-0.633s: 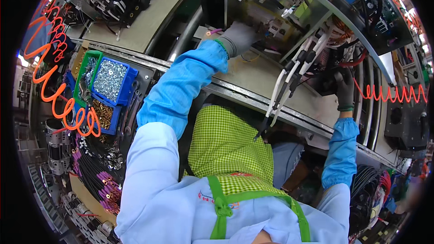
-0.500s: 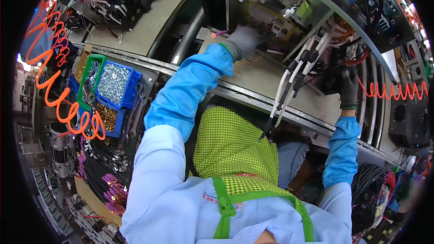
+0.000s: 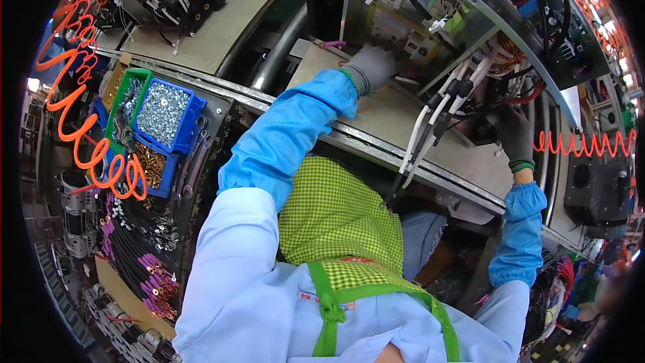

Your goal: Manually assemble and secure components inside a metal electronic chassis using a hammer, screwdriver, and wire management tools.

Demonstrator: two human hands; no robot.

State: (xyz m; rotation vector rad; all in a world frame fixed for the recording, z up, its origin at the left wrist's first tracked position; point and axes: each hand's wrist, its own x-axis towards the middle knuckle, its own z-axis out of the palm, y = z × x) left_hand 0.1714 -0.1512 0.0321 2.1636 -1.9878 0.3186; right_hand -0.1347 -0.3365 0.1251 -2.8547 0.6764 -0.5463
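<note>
My left hand (image 3: 371,68), in a grey glove, reaches into an open metal cabinet (image 3: 497,17) standing on the bench. Its fingertips merge with the dark interior, so their grip does not show. A cable with a purple sleeved end (image 3: 331,44) lies just beside it. My right hand (image 3: 512,133), also gloved, is at the cabinet's lower right. Its fingers curl at a dark part I cannot make out. Between the hands, a bundle of white and black cables (image 3: 430,121) hangs out over the bench edge, near a copper-coloured coil (image 3: 508,47).
At left are a blue bin of silver fasteners (image 3: 163,113), a green bin (image 3: 127,111), brass screws (image 3: 149,165) and wrenches (image 3: 195,161). Orange coiled hoses (image 3: 80,141) hang at left; a red one (image 3: 584,144) stretches at right. Another wired assembly (image 3: 185,0) sits at upper left.
My left hand has shifted slightly right and down. My right hand has moved a little left, its fingers now further over the dark part. The view has shifted slightly.
</note>
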